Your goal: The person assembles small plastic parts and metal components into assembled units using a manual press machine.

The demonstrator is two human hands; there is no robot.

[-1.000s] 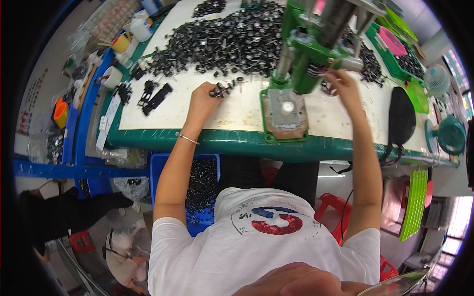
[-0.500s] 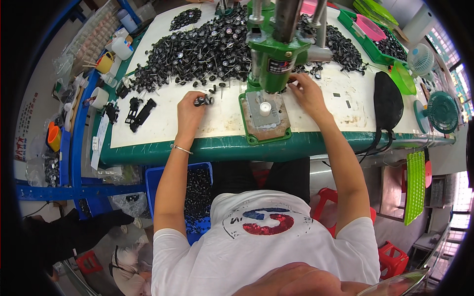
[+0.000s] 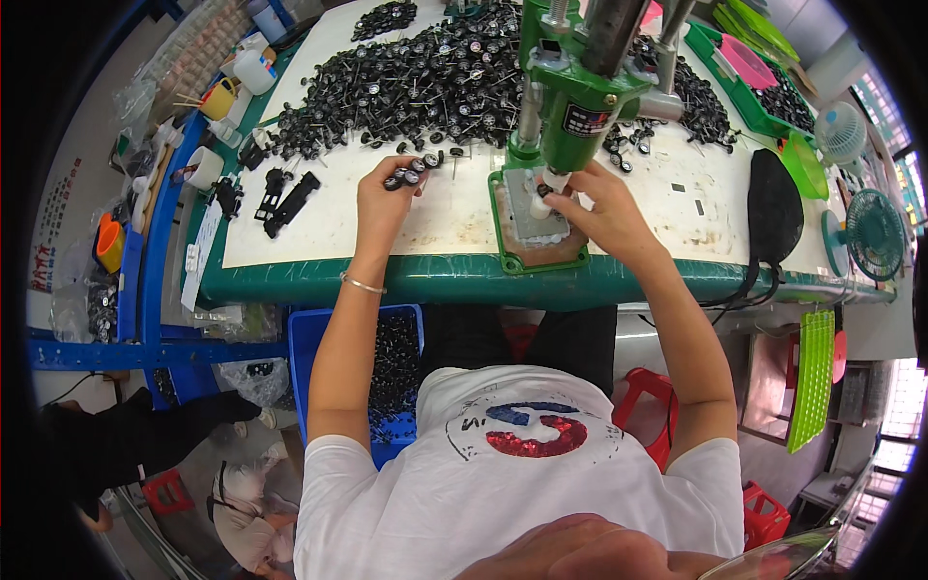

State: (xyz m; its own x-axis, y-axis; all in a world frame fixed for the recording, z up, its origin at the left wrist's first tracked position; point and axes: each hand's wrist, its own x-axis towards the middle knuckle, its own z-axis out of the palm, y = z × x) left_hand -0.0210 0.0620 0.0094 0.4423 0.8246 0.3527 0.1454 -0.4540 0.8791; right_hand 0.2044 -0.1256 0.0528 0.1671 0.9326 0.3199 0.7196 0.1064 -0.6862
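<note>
My left hand (image 3: 384,193) is closed around several small black toy wheels (image 3: 412,171) with silvery hubs, held above the white tabletop left of a green bench press (image 3: 578,121). My right hand (image 3: 607,211) reaches in from the right side of the press. Its thumb and fingers pinch a small black wheel (image 3: 545,190) under the ram, just over the white round post on the grey plate (image 3: 527,224). Whether the wheel touches the post is too small to tell.
A large heap of black wheels with thin axles (image 3: 416,87) spreads behind the press. Black plastic chassis parts (image 3: 290,205) lie at left. To the right are a black face mask (image 3: 773,208), a green fan (image 3: 875,235) and a green tray (image 3: 744,97). A blue bin (image 3: 309,362) stands below.
My right hand has come from behind the right side of the press to under its ram, with a wheel in its fingers. My left hand keeps its wheels, now fanned out more visibly.
</note>
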